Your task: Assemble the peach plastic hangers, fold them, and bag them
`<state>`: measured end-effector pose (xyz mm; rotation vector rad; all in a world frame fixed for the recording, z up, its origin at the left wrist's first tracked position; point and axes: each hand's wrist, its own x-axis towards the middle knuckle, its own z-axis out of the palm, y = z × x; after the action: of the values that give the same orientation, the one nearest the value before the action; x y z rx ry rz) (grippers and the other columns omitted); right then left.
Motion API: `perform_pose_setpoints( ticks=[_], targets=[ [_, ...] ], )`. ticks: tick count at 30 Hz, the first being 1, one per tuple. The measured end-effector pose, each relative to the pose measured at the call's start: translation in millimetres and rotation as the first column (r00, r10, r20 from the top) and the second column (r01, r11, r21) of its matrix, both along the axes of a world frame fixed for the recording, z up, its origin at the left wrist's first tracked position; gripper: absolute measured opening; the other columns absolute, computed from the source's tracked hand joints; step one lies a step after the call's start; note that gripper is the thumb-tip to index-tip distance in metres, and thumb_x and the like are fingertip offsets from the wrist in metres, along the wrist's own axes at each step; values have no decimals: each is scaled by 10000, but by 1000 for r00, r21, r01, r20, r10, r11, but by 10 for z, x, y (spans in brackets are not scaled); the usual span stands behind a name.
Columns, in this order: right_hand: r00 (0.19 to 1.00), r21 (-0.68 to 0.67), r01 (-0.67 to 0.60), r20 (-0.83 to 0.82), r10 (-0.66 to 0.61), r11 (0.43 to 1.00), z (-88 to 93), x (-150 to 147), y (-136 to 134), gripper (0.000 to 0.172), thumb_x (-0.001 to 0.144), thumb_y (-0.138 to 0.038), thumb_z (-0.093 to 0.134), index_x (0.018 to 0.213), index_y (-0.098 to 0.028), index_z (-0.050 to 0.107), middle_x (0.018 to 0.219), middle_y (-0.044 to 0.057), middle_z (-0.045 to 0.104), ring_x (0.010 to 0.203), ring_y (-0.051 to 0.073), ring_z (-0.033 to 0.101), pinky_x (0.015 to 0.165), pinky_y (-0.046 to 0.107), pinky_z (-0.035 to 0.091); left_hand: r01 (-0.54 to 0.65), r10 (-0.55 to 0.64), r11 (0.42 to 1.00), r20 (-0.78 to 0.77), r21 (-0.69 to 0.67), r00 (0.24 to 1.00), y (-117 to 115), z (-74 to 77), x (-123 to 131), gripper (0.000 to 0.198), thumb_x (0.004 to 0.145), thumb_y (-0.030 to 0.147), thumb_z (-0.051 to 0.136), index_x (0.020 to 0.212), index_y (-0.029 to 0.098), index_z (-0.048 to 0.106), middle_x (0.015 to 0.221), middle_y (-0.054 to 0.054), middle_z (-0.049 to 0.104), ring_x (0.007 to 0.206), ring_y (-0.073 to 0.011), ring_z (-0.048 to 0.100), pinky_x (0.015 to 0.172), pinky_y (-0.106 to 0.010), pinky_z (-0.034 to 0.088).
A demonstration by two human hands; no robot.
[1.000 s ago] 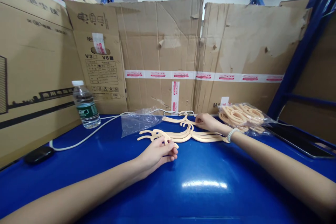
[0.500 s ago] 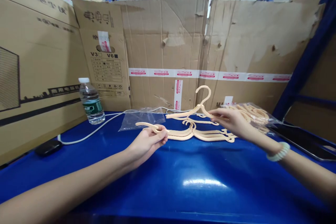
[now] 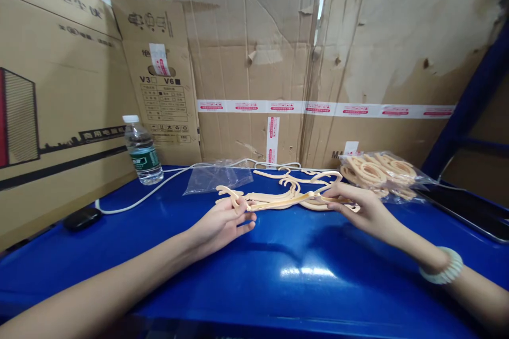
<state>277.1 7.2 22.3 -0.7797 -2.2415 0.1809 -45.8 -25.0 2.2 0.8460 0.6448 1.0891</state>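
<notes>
My left hand (image 3: 225, 225) pinches a small curved cream plastic piece (image 3: 233, 194) between thumb and fingers. Its fingertips meet the left end of a cream hanger (image 3: 284, 203), held tilted nearly flat above the table. On the other side, my right hand (image 3: 356, 204) grips that hanger's right arm. The held hanger's hook points up and right, beside my right fingers. Behind it lie more cream hangers (image 3: 292, 186), partly hidden by the held one. Whether the small piece is joined to the hanger cannot be made out.
A clear bag of cream plastic parts (image 3: 379, 172) lies at the back right, near a dark flat device (image 3: 469, 212). To the left stand a water bottle (image 3: 143, 156) and a black object (image 3: 82, 218) by a white cable (image 3: 131, 204). Cardboard (image 3: 250, 74) walls the blue table (image 3: 278, 286).
My right hand has brought the hanger down and toward me, tipping it from upright to nearly flat. Its left end now meets my left fingertips, which still hold the small curved piece.
</notes>
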Motion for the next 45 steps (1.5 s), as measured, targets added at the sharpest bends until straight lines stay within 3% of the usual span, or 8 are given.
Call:
perform_pose_setpoints(
  ticks=[11, 20, 29, 36, 40, 42, 43, 45],
  targets=[
    [998, 155, 13, 61, -23, 988, -69, -5, -55, 141, 940, -244, 507, 978, -236, 642, 897, 64, 686, 825, 215, 652, 724, 320, 523, 6, -4, 999, -50, 48, 999, -21, 26, 2, 311, 649, 227, 878, 712, 119, 593, 746, -29, 607, 707, -126, 579, 690, -245, 480],
    [997, 236, -35, 77, 17, 971, -61, -108, -168, 128, 933, -178, 496, 970, -236, 604, 793, 41, 638, 706, 179, 614, 636, 291, 491, -98, 110, 986, -87, 137, 990, -8, 4, -27, 282, 650, 158, 840, 678, 126, 562, 660, -18, 590, 618, -124, 547, 601, -229, 446],
    [997, 171, -19, 74, 7, 985, -91, -167, -226, 205, 941, -216, 490, 1097, -245, 620, 953, 80, 702, 860, 216, 657, 736, 336, 533, -243, 259, 956, -80, 167, 963, 14, -16, -21, 247, 676, 41, 745, 666, 147, 523, 622, 15, 578, 553, -117, 559, 550, -215, 444],
    [997, 21, 60, -45, -59, 998, -103, -178, -196, 209, 944, -290, 507, 1121, -230, 599, 971, 69, 696, 829, 192, 665, 691, 278, 567, -307, 317, 945, -89, 110, 944, 39, -2, -20, 154, 738, 50, 716, 753, 144, 595, 763, -17, 657, 705, -130, 639, 741, -256, 525],
    [986, -9, 140, -87, -140, 990, -71, -101, -113, 228, 946, -352, 499, 1095, -209, 596, 849, 57, 670, 698, 175, 625, 560, 247, 531, -189, 211, 975, -222, 116, 952, -53, 13, 28, 128, 751, 175, 727, 836, 127, 645, 830, -104, 699, 716, -196, 658, 709, -312, 522],
    [984, -4, 162, -71, -162, 987, -47, -56, -77, 242, 941, -375, 499, 1077, -205, 605, 828, 59, 663, 656, 171, 605, 529, 252, 514, -46, 164, 960, -425, 275, 890, -150, 28, 72, 129, 744, 208, 723, 839, 144, 665, 810, -98, 693, 716, -214, 647, 700, -325, 508],
    [986, -3, 159, -43, -159, 987, -37, -39, -64, 240, 937, -375, 499, 1063, -204, 610, 833, 62, 663, 653, 172, 601, 528, 256, 510, 56, 184, 915, -538, 400, 823, -204, 37, 93, 103, 750, 197, 707, 842, 161, 678, 831, -92, 690, 756, -225, 642, 732, -334, 502],
    [991, -8, 130, 46, -129, 992, -33, -26, -49, 220, 928, -356, 500, 1037, -206, 619, 870, 71, 671, 685, 181, 608, 557, 274, 513, 284, 309, 730, -672, 621, 673, -311, 56, 124, 146, 787, 157, 646, 913, 196, 709, 917, -101, 690, 875, -257, 621, 830, -364, 474]
  ],
)
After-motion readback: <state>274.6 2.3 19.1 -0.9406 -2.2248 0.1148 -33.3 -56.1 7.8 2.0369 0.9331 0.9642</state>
